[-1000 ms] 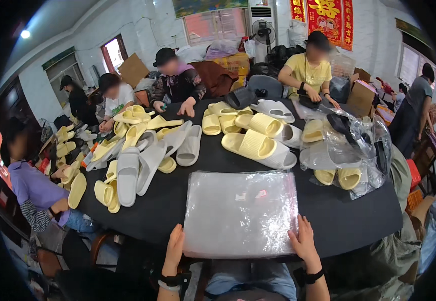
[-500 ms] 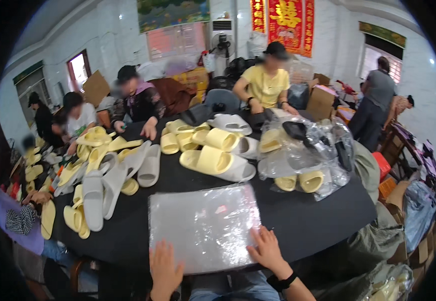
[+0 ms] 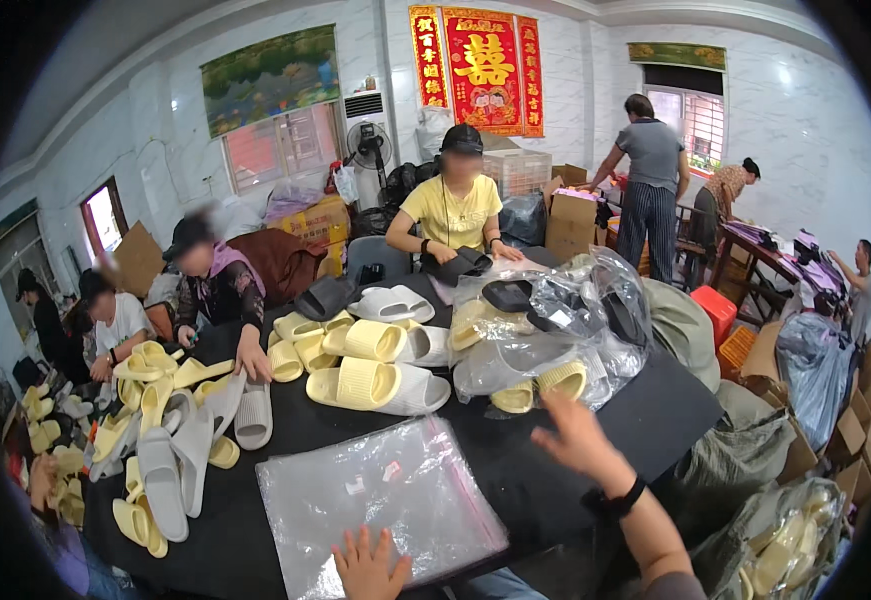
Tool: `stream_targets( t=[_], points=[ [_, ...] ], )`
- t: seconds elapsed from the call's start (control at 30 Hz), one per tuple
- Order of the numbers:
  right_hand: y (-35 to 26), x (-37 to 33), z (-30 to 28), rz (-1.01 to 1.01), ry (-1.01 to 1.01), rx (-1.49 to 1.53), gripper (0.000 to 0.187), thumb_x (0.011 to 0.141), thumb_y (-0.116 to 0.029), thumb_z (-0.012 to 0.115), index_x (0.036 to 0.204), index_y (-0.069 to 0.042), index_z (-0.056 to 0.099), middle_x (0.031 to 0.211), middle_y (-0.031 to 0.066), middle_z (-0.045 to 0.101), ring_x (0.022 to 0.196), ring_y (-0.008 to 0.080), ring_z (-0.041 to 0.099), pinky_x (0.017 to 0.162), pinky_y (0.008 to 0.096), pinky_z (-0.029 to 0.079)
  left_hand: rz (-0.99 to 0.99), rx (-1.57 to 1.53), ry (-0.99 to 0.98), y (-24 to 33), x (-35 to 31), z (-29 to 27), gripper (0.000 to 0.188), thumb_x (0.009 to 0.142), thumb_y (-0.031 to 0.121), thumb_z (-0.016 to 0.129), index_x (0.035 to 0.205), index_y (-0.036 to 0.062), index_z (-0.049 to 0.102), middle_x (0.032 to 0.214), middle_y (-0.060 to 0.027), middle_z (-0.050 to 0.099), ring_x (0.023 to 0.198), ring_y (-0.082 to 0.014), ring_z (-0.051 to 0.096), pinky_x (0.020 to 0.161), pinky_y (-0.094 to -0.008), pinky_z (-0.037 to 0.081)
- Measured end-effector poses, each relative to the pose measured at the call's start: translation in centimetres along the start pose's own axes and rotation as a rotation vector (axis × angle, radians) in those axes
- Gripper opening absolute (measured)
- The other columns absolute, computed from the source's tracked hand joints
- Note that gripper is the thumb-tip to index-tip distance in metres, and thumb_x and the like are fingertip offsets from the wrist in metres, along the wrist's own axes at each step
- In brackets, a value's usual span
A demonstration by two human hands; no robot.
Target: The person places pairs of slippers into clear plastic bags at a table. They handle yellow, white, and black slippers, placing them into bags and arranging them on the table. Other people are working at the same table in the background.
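Observation:
My left hand (image 3: 369,570) lies flat with spread fingers on the near edge of a stack of clear plastic bags (image 3: 355,500), which has a pink strip along its right side. My right hand (image 3: 583,438) is raised over the table with its fingers apart, holding nothing, close to a yellow slipper (image 3: 562,379) at the near side of a pile of bagged slippers (image 3: 515,365). Beyond the bags, a yellow slipper (image 3: 353,384) lies against a grey slipper (image 3: 417,390).
Loose yellow and grey slippers (image 3: 161,480) crowd the left of the black table (image 3: 595,480). Across it, a person in yellow (image 3: 452,210) handles a black slipper; another person (image 3: 210,280) reaches toward a grey slipper. Stuffed sacks (image 3: 735,440) and cardboard boxes (image 3: 845,450) stand at right.
My right hand has left the bags' right edge and moved up and right toward the bagged slippers. My left hand stays on the bags. The view has swung to the right.

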State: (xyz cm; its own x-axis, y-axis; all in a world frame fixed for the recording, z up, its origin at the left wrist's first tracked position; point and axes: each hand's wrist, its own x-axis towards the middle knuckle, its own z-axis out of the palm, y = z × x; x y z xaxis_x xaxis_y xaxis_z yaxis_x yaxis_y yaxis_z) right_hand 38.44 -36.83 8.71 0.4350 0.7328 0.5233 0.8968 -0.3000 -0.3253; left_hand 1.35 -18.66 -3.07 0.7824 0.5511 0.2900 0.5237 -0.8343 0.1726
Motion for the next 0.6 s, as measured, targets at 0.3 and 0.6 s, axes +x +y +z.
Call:
stream_targets(
  t=[0.3,0.6],
  points=[
    [12.4,8.9,0.4,0.387,0.111,-0.343,0.081,0.075,-0.026,0.080,0.146,-0.020,0.041,0.140,0.0055,0.051,0.130,0.0314,0.047,0.101,0.0497,0.043,0.020,0.006,-0.038,-0.5,-0.3,1.1,0.070,0.084,0.045,0.062,0.144,0.0120,0.048,0.148,-0.0189,0.043,0.138,-0.0460,0.032,0.111,-0.0655,0.022],
    [15.7,11.7,-1.0,0.272,0.650,0.122,0.041,0.081,-0.014,0.075,0.118,-0.003,0.062,0.117,0.0154,0.063,0.106,0.0341,0.063,0.091,0.0398,0.050,0.022,-0.019,-0.030,0.3,-0.4,0.7,0.068,0.086,0.047,0.061,0.144,0.0132,0.049,0.148,-0.0195,0.042,0.139,-0.0456,0.032,0.110,-0.0659,0.022]
  ],
)
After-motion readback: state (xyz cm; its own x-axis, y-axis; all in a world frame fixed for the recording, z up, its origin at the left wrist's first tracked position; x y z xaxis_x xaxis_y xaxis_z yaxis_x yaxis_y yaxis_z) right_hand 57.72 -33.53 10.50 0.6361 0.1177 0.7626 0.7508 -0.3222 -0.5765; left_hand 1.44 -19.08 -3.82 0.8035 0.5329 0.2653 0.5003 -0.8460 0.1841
